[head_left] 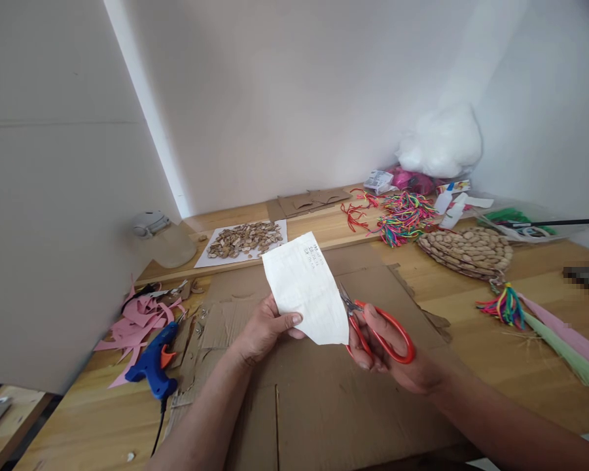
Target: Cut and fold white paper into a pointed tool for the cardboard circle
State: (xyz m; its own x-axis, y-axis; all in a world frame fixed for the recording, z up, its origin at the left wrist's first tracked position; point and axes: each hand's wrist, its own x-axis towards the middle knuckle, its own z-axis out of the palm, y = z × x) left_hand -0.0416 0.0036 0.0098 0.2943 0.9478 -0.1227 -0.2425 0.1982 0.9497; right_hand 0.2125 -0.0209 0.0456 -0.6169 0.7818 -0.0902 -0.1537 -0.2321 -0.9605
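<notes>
My left hand (pixel 265 327) pinches the left edge of a white sheet of paper (pixel 307 291) and holds it up over a flattened cardboard sheet (pixel 324 405). The paper has faint lines and small print near its top. My right hand (pixel 390 356) has its fingers through the red handles of a pair of scissors (pixel 377 327). The scissor blades sit at the paper's right edge.
A blue glue gun (pixel 152 360) and pink paper scraps (pixel 140 320) lie at the left. Behind are a sheet with brown chips (pixel 245 239), cardboard pieces (pixel 309 201), coloured threads (pixel 402 216), a woven mat (pixel 466 252), glue bottles (pixel 449 206), white stuffing (pixel 442 144) and tassels (pixel 508 306).
</notes>
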